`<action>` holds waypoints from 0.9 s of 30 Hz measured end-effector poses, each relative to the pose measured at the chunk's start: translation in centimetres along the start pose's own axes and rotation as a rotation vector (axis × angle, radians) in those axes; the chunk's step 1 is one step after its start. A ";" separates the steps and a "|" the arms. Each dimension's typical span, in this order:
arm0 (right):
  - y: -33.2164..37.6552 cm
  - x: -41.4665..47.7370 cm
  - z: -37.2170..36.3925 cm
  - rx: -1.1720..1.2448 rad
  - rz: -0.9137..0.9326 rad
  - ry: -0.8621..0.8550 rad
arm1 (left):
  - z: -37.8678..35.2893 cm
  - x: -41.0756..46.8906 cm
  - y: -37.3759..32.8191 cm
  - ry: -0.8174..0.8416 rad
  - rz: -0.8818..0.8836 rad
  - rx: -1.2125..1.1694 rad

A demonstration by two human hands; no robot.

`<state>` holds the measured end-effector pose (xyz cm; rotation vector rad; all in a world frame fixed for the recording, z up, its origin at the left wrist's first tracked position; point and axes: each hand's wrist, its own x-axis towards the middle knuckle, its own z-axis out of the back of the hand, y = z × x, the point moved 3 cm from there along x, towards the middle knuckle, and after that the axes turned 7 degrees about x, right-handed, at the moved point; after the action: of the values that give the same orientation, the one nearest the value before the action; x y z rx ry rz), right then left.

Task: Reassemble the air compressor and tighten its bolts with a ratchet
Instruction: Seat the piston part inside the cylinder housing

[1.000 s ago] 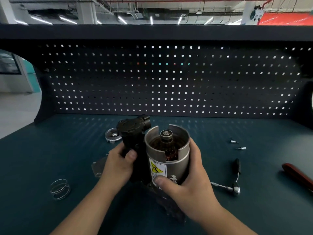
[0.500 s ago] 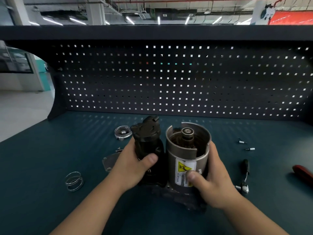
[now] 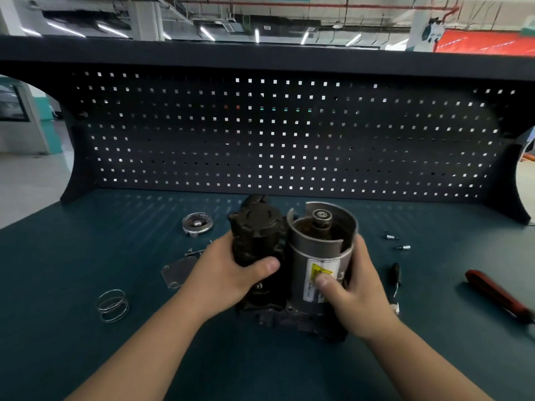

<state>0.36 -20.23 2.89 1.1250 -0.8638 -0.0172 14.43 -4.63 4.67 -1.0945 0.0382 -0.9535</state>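
Observation:
The air compressor stands upright in the middle of the bench, held on both sides. My left hand [image 3: 228, 273] grips its black cylinder part [image 3: 256, 233]. My right hand [image 3: 356, 293] wraps the grey motor housing [image 3: 321, 256], thumb on the yellow warning label; the housing's top is open and shows the shaft. The small ratchet [image 3: 395, 280] lies just right of my right hand. Two bolts [image 3: 398, 242] lie farther back on the right. A flat grey cover plate [image 3: 176, 272] lies left of my left hand, partly hidden by it.
A round metal cap [image 3: 197, 223] sits at the back left and a wire spring [image 3: 112, 305] lies at the front left. A red-handled tool [image 3: 498, 295] lies at the right. The dark pegboard [image 3: 289, 134] walls off the back of the teal bench [image 3: 86, 357].
The compressor has been tipped from a tilt to upright and set squarely on the bench. Both hands keep their grips; the view has shifted slightly.

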 end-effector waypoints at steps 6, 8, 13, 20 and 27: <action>1.3 -1.0 -1.9 0.064 -0.071 -0.125 | -0.2 0.7 1.0 -0.169 -0.006 -0.243; 1.6 -1.3 -2.7 0.085 -0.097 -0.150 | -0.2 1.1 1.7 -0.194 -0.019 -0.322; 2.0 -1.4 -6.1 0.085 -0.143 -0.167 | 1.5 1.9 3.9 -0.314 0.004 -0.367; -0.1 3.4 -7.9 0.230 -0.236 -0.038 | 4.6 2.2 4.6 -0.590 0.192 0.077; -12.5 13.4 -0.9 -0.616 -0.588 -0.035 | 5.3 2.5 5.6 -0.516 0.171 0.143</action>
<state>15.10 -31.02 0.85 0.7544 -0.4746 -0.7427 21.97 -1.74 4.10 -1.1556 -0.3481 -0.4930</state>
